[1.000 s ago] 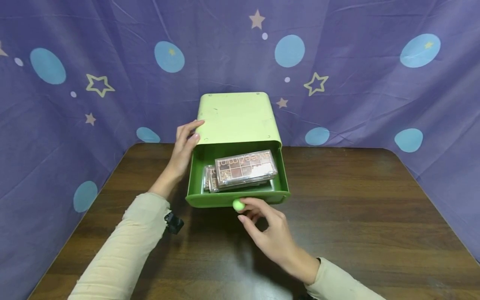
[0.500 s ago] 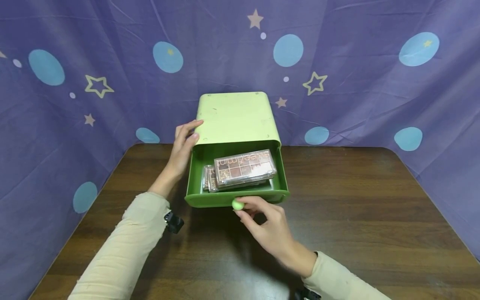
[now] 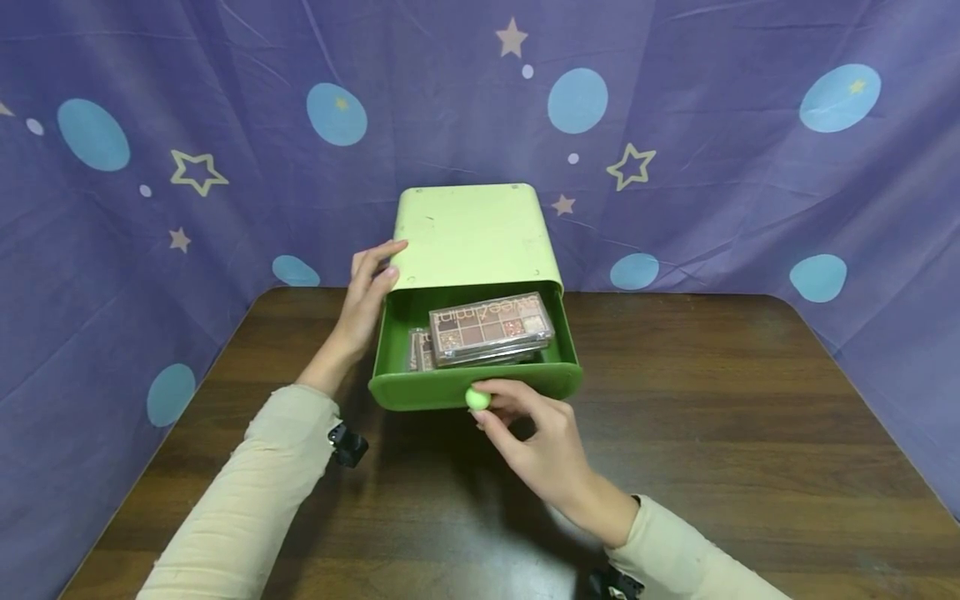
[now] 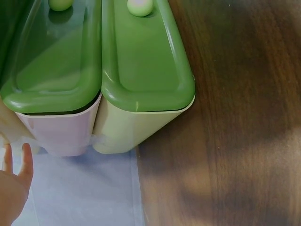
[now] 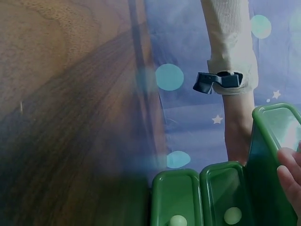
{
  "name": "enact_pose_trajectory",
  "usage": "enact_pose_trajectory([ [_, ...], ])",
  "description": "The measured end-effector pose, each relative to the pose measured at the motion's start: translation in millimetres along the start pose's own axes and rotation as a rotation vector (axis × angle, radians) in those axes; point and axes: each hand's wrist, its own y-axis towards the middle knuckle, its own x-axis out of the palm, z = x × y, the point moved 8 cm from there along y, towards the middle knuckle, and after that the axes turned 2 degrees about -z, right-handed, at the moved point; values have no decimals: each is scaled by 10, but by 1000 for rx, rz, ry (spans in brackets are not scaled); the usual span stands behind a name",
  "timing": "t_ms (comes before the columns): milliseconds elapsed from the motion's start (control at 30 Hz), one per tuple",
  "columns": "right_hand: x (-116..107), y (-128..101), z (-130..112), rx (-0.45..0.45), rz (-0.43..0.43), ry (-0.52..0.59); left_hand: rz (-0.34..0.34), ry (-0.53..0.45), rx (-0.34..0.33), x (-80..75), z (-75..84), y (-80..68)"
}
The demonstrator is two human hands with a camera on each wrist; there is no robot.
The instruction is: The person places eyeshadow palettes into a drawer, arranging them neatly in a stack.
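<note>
On the left, the left hand [image 3: 369, 296] rests with straight, relaxed fingers against the left side of the pale green drawer box [image 3: 474, 237], which stands at the middle of the desk's [image 3: 750, 433] far edge, against the purple star-printed cloth [image 3: 712, 150]. Its dark green drawer [image 3: 420, 387] is pulled partly out toward the person, with eyeshadow palettes [image 3: 491, 327] stacked inside. Just right of the drawer's centre, the right hand [image 3: 536, 442] pinches the round pale knob [image 3: 477, 398] on the drawer front.
</note>
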Motion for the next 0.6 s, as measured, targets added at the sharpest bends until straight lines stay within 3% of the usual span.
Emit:
enact_pose_trajectory([
  [600, 0, 90, 96, 41, 10, -42, -8, 11, 15, -5, 5, -8],
])
